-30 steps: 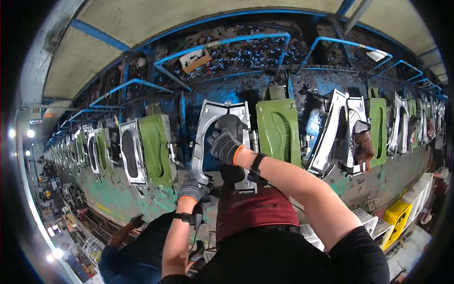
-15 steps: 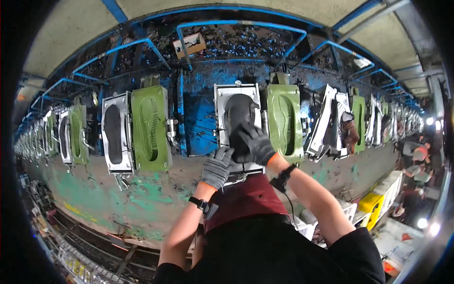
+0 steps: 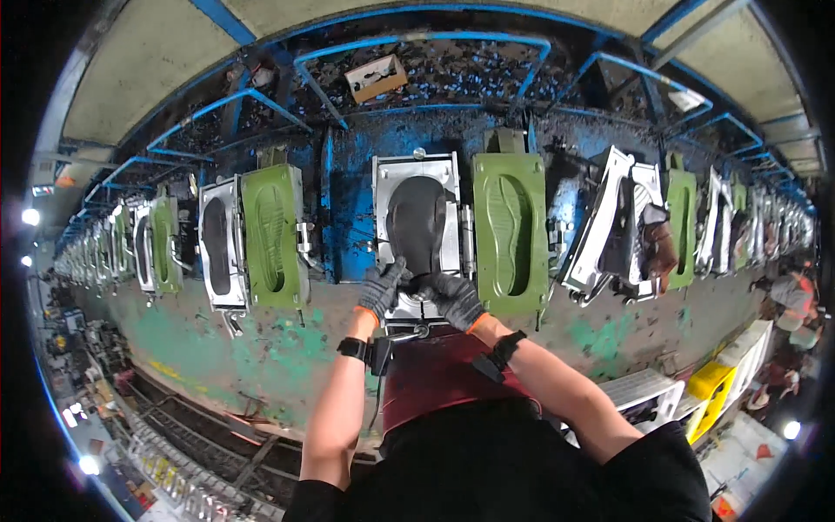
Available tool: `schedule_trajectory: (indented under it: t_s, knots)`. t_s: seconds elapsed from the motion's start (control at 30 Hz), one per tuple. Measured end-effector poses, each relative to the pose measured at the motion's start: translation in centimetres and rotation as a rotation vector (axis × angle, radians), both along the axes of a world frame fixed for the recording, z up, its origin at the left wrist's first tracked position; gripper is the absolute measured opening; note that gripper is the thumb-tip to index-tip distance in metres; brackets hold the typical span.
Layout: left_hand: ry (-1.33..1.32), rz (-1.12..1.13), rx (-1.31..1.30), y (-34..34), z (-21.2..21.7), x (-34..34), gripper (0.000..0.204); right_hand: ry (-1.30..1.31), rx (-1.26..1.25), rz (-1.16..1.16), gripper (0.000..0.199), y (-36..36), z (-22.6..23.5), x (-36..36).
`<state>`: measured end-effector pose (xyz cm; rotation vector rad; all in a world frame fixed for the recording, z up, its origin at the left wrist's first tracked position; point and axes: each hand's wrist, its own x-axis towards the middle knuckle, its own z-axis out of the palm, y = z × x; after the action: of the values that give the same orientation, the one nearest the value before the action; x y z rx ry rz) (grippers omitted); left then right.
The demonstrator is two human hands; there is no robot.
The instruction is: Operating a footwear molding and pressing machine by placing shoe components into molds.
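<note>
A black shoe sole (image 3: 416, 222) lies in the silver metal mould (image 3: 380, 196) in front of me. My left hand (image 3: 381, 290), in a grey knit glove with an orange cuff, grips the near end of the sole at its left edge. From the right, my right hand (image 3: 454, 297), gloved alike, has its fingers curled onto that same near end. My gloves partly hide the sole's tip there. Hinged at the right of this mould is an open green mould half (image 3: 509, 230) with a sole-shaped hollow.
Another silver mould (image 3: 220, 239) and green half (image 3: 271, 230) stand to the left. At the right, a tilted silver mould (image 3: 591, 226) has a brown piece (image 3: 661, 248) by it. Blue rails (image 3: 426, 37), a cardboard box (image 3: 376, 78) and scraps lie beyond. People work at far right.
My right hand has slid from the middle of the sole down to its near end. My left hand has shifted slightly left and down, and the view has moved a little.
</note>
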<state>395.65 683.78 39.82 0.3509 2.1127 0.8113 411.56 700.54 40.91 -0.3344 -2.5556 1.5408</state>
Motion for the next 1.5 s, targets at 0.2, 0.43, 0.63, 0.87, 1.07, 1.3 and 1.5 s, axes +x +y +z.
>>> schedule_trajectory:
  t_s: [0.2, 0.43, 0.63, 0.87, 1.07, 1.3, 1.5]
  knots:
    - [0.994, -0.475, -0.033, 9.1, 7.2, -1.3, 0.057, -0.276, 0.378, 0.109, 0.066, -3.9, 4.7, 2.2]
    - [1.100, -0.741, -0.022, 14.9, 5.8, -0.7, 0.093, -0.325, 0.476, -0.041, 0.105, -6.2, 4.2, 2.3]
    - [1.070, -0.713, -0.013, 14.1, 6.0, -2.0, 0.098, -0.289, 0.464, -0.096, 0.118, -6.4, 6.0, 1.2]
    - [0.931, -0.520, 0.188, 14.8, 7.4, -5.2, 0.066, -0.741, 0.305, 0.002, 0.117, -8.1, 6.9, -1.1]
    - [1.092, -0.548, 0.080, 15.9, 6.2, -3.9, 0.075, -0.789, 0.302, 0.184, 0.112, -8.6, 3.9, 0.6]
    - [0.896, -0.609, -0.041, 18.2, 8.8, -3.7, 0.066, -0.511, 0.520, 0.031, 0.106, -7.6, 2.5, 3.2]
    - [1.145, -0.557, 0.149, 15.4, 4.9, -1.5, 0.075, -0.501, 0.396, 0.030, 0.105, -6.4, 3.4, 3.8]
